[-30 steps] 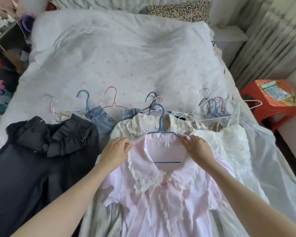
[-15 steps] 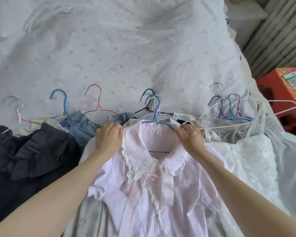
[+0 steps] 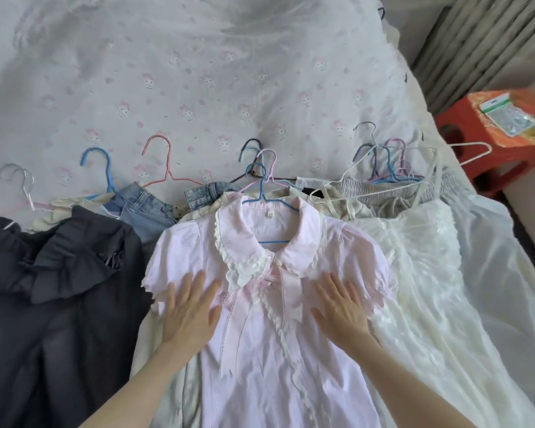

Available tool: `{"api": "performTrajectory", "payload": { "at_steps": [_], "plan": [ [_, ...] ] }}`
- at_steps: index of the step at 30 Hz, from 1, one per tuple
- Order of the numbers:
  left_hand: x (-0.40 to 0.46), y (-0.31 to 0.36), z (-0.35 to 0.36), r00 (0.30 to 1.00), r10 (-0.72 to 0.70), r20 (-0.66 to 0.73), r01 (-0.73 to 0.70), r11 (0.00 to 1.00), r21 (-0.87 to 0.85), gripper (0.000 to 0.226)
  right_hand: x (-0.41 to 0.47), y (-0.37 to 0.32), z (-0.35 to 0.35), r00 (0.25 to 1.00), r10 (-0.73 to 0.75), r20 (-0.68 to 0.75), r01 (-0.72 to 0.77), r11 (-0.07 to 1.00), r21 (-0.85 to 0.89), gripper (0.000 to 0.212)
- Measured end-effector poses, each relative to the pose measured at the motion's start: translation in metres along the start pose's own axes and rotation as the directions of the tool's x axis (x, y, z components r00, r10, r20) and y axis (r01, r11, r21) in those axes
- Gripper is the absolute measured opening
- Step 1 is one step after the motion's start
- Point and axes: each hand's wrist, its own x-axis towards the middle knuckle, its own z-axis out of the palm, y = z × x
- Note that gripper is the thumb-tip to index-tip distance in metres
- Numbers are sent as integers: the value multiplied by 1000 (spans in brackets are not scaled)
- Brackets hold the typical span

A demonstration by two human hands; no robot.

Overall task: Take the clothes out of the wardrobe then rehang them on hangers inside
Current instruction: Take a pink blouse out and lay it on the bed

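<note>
A pale pink blouse (image 3: 260, 350) with a white lace collar lies flat on the bed, on top of other clothes. A blue hanger (image 3: 261, 193) sits inside its neck, hook pointing away from me. My left hand (image 3: 190, 310) lies flat with spread fingers on the blouse's left chest. My right hand (image 3: 340, 307) presses flat on its right chest. A black garment (image 3: 50, 304) lies to the left, a white dress (image 3: 430, 288) to the right, and denim pieces (image 3: 142, 208) behind.
Several coloured hangers lie in a row across the bed, among them a pink hanger (image 3: 164, 162) and a white wire hanger (image 3: 464, 156). The white patterned bedspread (image 3: 229, 72) stretches beyond. A red stool (image 3: 476, 143) with a packet stands at the right.
Both hands let go of the blouse's shoulders at the hanger and moved down towards me onto its chest, now lying flat. The camera has tilted closer to the bed.
</note>
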Motion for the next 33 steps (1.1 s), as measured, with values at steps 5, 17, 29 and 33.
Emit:
{"api": "performTrajectory", "payload": {
  "at_steps": [5,17,29,33],
  "plan": [
    [-58,18,0,997,76,-18,-77,995,-58,54,-59,-19,-17,995,81,50,-80,997,-11,73],
    [-126,98,-97,851,484,-204,-511,852,-115,53,-174,-68,-128,892,398,-217,-358,912,200,64],
    [-233,285,-145,363,891,-273,-915,396,78,54,-421,-25,-190,423,842,-333,-813,516,271,60],
    [-302,341,-135,183,952,-245,-975,208,81,52,-515,-27,-193,257,908,-330,-893,354,278,58]
  ]
}}
